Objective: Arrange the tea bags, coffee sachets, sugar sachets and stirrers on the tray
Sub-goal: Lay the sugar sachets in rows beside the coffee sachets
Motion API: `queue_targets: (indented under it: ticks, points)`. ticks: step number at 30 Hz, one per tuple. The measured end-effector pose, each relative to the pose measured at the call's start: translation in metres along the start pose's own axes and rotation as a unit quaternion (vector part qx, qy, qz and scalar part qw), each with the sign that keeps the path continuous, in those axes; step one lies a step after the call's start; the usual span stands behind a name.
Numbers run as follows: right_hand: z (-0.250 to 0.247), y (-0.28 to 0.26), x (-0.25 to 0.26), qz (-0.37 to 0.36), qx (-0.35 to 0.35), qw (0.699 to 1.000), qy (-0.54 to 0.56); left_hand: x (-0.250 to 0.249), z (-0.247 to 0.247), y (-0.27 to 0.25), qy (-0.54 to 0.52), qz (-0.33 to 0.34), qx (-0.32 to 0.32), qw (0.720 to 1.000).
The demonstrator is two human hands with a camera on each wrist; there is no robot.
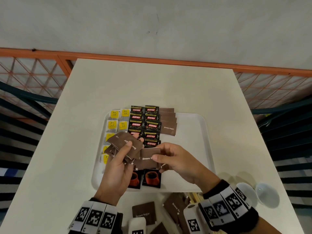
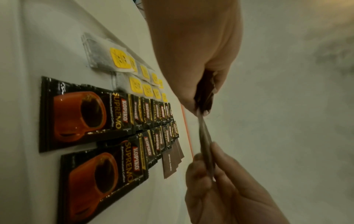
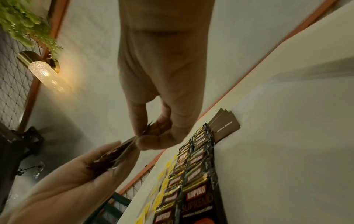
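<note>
Brown sugar sachets (image 1: 124, 146): thin, light, limp paper, likely slippery in a stack; best pinched at an edge. Fanned above the near-left of the white tray (image 1: 199, 125), gripped in the left hand (image 1: 116, 173). One sachet (image 1: 149, 156) pinched between thumb and fingers of the right hand (image 1: 175, 159). Four more laid far right of the coffee sachets (image 1: 145, 122).

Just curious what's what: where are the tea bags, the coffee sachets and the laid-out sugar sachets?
tea bags (image 1: 112, 124), head view, a yellow tag.
coffee sachets (image 1: 151, 128), head view, a black front.
sugar sachets (image 1: 168, 130), head view, top brown sachet.
</note>
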State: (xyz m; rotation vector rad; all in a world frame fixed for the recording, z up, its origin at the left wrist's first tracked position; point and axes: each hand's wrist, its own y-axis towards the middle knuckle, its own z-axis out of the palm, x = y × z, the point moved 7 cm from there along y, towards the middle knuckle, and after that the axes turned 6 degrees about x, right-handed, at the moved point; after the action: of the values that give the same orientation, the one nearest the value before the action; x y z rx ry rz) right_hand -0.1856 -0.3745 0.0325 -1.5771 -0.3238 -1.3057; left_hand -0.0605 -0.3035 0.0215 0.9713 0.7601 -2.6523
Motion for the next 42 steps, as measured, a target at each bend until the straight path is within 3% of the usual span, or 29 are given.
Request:
queue_targets:
  ticks: [3, 8, 16, 23, 32, 36, 40, 42]
  points:
    - [-0.017, -0.002, 0.001, -0.022, -0.043, 0.999, -0.016, -0.006, -0.005, 0.000, -0.019, 0.020, -0.008, 1.000]
    - [-0.057, 0.009, -0.011, -0.041, -0.133, 0.989, 0.049, -0.009, -0.007, -0.005, 0.022, 0.026, 0.011, 0.999]
    - [-0.115, 0.034, -0.037, 0.011, -0.287, 0.958, 0.015, -0.003, -0.017, -0.013, -0.021, -0.021, 0.015, 0.999]
    - [-0.122, 0.050, -0.037, 0.022, -0.326, 0.944, -0.044, -0.004, -0.026, -0.011, -0.103, -0.036, 0.025, 0.994]
    - [-0.121, 0.042, -0.028, 0.012, -0.374, 0.920, -0.115, 0.000, -0.018, -0.012, -0.024, -0.039, 0.044, 0.998]
    - [-0.087, 0.025, -0.001, -0.040, -0.327, 0.928, -0.177, 0.007, -0.007, -0.011, 0.003, -0.047, 0.053, 0.997]
    - [-0.025, 0.011, 0.016, -0.049, -0.124, 0.976, -0.171, 0.015, 0.003, -0.013, 0.030, -0.057, 0.061, 0.996]
    - [-0.005, 0.004, 0.018, -0.054, -0.061, 0.987, -0.140, 0.017, 0.008, -0.014, 0.044, -0.059, 0.071, 0.995]
